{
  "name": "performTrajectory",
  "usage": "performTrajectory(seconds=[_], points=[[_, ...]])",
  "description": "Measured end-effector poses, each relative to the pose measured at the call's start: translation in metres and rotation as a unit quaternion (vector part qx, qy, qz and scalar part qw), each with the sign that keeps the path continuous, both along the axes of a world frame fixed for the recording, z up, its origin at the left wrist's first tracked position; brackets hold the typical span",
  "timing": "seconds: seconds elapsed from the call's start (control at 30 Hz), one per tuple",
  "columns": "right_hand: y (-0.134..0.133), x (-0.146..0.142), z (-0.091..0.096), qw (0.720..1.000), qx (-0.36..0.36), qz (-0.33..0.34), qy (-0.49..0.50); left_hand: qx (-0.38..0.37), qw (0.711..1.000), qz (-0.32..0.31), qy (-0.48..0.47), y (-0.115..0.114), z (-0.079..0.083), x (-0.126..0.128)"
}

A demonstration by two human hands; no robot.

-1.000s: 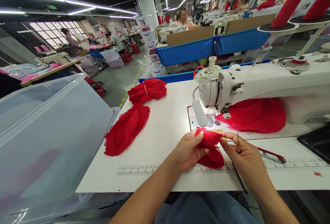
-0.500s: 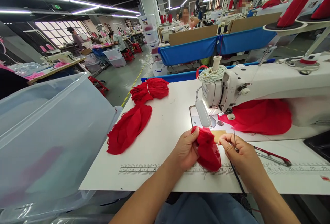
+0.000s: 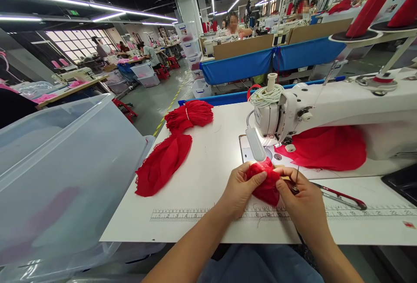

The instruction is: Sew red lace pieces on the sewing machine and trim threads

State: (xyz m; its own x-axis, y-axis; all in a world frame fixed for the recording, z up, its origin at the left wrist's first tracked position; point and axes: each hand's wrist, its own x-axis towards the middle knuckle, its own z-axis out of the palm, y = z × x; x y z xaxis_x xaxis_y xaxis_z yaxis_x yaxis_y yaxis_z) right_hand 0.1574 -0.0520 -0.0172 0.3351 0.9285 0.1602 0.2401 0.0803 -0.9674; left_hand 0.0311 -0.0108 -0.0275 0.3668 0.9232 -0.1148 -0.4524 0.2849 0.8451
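My left hand (image 3: 239, 189) is closed, thumb on top, on a small gathered piece of red fabric (image 3: 265, 189) just in front of the sewing machine (image 3: 272, 118). The fabric's right edge is pinched between the thumb and forefinger of my right hand (image 3: 301, 200). A thin pointed metal tool (image 3: 297, 174) also sticks up from the right hand; its dark lower part is mostly covered by the fingers. Behind the hands, another red fabric piece (image 3: 332, 148) lies under the machine's arm.
On the table's left lie a loose red fabric piece (image 3: 164, 163) and a tied red bundle (image 3: 190, 114). A translucent plastic bin (image 3: 74, 174) stands beside the table. A red-and-metal tool (image 3: 345, 198) lies at right, near the printed ruler (image 3: 176, 214). Thread cones (image 3: 366, 11) stand at upper right.
My right hand has moved left onto the fabric and now pinches its edge. The left thumb has shifted right across the cloth, which is raised slightly and bunched between both hands.
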Motion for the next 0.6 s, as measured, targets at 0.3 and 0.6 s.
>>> performTrajectory(seconds=[0.3,0.6], points=[[0.005,0.008,-0.022,0.995,-0.070,0.036,-0.054,-0.090,0.994,-0.046,-0.037,0.006,-0.005,-0.005],[-0.002,0.014,-0.011,0.997,-0.052,0.043,-0.031,-0.084,0.995,-0.038,-0.028,0.006,-0.003,-0.006]])
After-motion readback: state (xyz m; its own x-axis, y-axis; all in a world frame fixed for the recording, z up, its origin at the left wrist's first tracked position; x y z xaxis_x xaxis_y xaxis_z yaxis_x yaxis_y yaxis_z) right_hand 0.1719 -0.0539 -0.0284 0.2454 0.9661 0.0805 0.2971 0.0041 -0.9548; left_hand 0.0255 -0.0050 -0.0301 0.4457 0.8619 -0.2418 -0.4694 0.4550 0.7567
